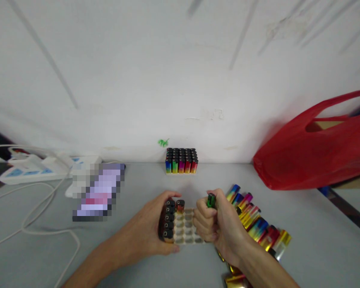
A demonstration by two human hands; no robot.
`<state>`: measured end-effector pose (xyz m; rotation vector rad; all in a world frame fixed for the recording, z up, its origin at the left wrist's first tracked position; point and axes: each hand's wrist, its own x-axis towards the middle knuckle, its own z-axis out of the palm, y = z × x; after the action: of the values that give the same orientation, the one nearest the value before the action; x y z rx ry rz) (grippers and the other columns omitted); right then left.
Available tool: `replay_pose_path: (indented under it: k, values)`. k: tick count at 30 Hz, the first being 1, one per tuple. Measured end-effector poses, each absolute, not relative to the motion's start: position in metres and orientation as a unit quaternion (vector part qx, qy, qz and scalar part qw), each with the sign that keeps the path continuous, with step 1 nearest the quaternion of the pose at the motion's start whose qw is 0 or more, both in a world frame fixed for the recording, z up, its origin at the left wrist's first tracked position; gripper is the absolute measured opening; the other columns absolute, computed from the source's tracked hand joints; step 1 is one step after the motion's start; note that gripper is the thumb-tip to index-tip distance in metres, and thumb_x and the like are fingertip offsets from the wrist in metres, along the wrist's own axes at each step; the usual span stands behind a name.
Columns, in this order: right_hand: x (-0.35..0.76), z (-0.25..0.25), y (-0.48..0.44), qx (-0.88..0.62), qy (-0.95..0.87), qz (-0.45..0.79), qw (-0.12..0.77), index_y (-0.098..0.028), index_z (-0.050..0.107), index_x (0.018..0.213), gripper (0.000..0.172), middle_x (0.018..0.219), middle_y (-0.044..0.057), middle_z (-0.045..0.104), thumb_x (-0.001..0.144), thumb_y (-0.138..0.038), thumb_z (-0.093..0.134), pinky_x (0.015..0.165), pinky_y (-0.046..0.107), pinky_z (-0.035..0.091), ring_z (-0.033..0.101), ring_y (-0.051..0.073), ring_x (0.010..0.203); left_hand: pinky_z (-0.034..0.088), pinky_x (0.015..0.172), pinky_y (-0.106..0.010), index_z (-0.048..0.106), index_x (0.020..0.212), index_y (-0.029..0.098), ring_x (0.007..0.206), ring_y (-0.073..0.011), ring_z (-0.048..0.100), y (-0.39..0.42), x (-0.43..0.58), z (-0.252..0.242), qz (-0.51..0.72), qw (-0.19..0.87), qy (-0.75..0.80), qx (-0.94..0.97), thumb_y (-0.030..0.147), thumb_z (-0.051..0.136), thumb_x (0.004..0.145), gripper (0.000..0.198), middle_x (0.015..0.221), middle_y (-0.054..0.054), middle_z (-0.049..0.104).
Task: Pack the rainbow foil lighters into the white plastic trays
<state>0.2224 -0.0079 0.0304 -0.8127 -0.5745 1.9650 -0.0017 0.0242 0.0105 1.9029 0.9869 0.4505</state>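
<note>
My left hand (154,224) is wrapped round the left side of a pale slotted tray (188,224), against a column of upright, lighter-like pieces (169,218) with black ends. One more such piece (180,206) stands in the back of the second column. The other visible slots hold nothing. Above the tray's right side, my right hand (214,222) is closed in a fist round a green lighter (211,201), whose dark end sticks out at the top. The fist hides part of the tray.
Loose shiny coloured lighters (258,228) lie to the right. A filled block of them (181,161) stands by the wall. Also on the table are a red bag (315,152), a blurred phone (99,192), a power strip (39,170) and white cables (27,212).
</note>
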Motion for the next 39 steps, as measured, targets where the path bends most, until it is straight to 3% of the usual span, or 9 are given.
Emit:
replay_pose_path:
  k: [9,13,15,17,19,21,23,27,39]
  values:
    - [0.222,0.029,-0.007,-0.337,-0.244,0.796,0.44,-0.027,0.027,0.057,0.062,0.051,-0.012,0.017,0.094,-0.065,0.059,0.042,0.024,0.009,0.009,0.007,0.045,0.053,0.108,-0.043,0.047,0.147,0.031,0.124,-0.0327,0.068,0.025,-0.002,0.011,0.181,0.45,0.398,0.778,0.021,0.099,0.064,0.098,0.137,-0.004,0.068]
    - [0.22,0.029,-0.006,-0.374,-0.277,0.762,0.45,-0.024,0.046,0.073,0.063,0.057,-0.013,0.023,0.096,-0.08,0.061,0.043,0.023,0.007,0.009,0.008,0.048,0.053,0.108,-0.044,0.049,0.145,0.03,0.125,-0.0334,0.068,0.024,-0.002,0.012,0.183,0.447,0.401,0.778,0.02,0.099,0.063,0.097,0.137,-0.004,0.068]
    - [0.22,0.03,-0.008,-0.392,-0.326,0.708,0.489,-0.024,0.058,0.093,0.051,0.061,-0.012,0.034,0.101,-0.075,0.061,0.044,0.023,0.014,0.015,0.008,0.048,0.053,0.109,-0.044,0.049,0.146,0.03,0.125,-0.0332,0.068,0.024,-0.002,0.013,0.183,0.451,0.398,0.777,0.02,0.099,0.064,0.096,0.137,-0.004,0.069]
    - [0.22,0.03,-0.01,-0.415,-0.404,0.628,0.519,-0.026,0.065,0.11,0.04,0.067,-0.009,0.047,0.108,-0.065,0.059,0.05,0.024,0.03,0.033,0.011,0.051,0.053,0.11,-0.044,0.049,0.147,0.03,0.126,-0.033,0.069,0.025,-0.002,0.013,0.185,0.456,0.396,0.776,0.019,0.099,0.065,0.097,0.139,-0.004,0.069]
    - [0.221,0.032,-0.011,-0.44,-0.481,0.55,0.522,-0.026,0.071,0.113,0.033,0.082,-0.003,0.061,0.111,-0.056,0.06,0.068,0.026,0.045,0.055,0.014,0.071,0.053,0.112,-0.044,0.049,0.148,0.031,0.128,-0.033,0.068,0.025,-0.002,0.012,0.193,0.458,0.392,0.774,0.019,0.099,0.064,0.099,0.141,-0.004,0.068]
    - [0.224,0.034,-0.012,-0.448,-0.533,0.499,0.516,-0.026,0.076,0.111,0.027,0.103,0.001,0.068,0.11,-0.051,0.066,0.086,0.029,0.048,0.064,0.018,0.096,0.054,0.112,-0.043,0.05,0.147,0.032,0.129,-0.0325,0.067,0.026,-0.001,0.012,0.2,0.462,0.383,0.774,0.018,0.099,0.065,0.097,0.143,-0.003,0.068]
    - [0.226,0.035,-0.011,-0.443,-0.566,0.474,0.508,-0.027,0.08,0.112,0.021,0.112,0.002,0.07,0.108,-0.045,0.069,0.092,0.032,0.048,0.065,0.02,0.104,0.054,0.111,-0.041,0.051,0.146,0.033,0.129,-0.0314,0.068,0.026,-0.001,0.012,0.202,0.462,0.377,0.777,0.018,0.099,0.066,0.095,0.142,-0.002,0.068]
    - [0.23,0.036,-0.006,-0.445,-0.619,0.426,0.487,-0.029,0.083,0.112,0.011,0.103,0.0,0.075,0.104,-0.034,0.077,0.09,0.033,0.048,0.065,0.019,0.096,0.054,0.112,-0.041,0.052,0.146,0.033,0.13,-0.031,0.067,0.026,-0.003,0.01,0.204,0.455,0.378,0.78,0.019,0.101,0.066,0.095,0.144,-0.001,0.068]
    - [0.237,0.035,-0.004,-0.412,-0.694,0.391,0.442,-0.035,0.087,0.118,0.028,0.104,0.001,0.068,0.095,-0.019,0.087,0.088,0.034,0.055,0.069,0.018,0.094,0.055,0.108,-0.039,0.055,0.143,0.031,0.126,-0.0309,0.068,0.025,-0.003,0.009,0.198,0.447,0.385,0.782,0.017,0.1,0.063,0.093,0.14,-0.001,0.069]
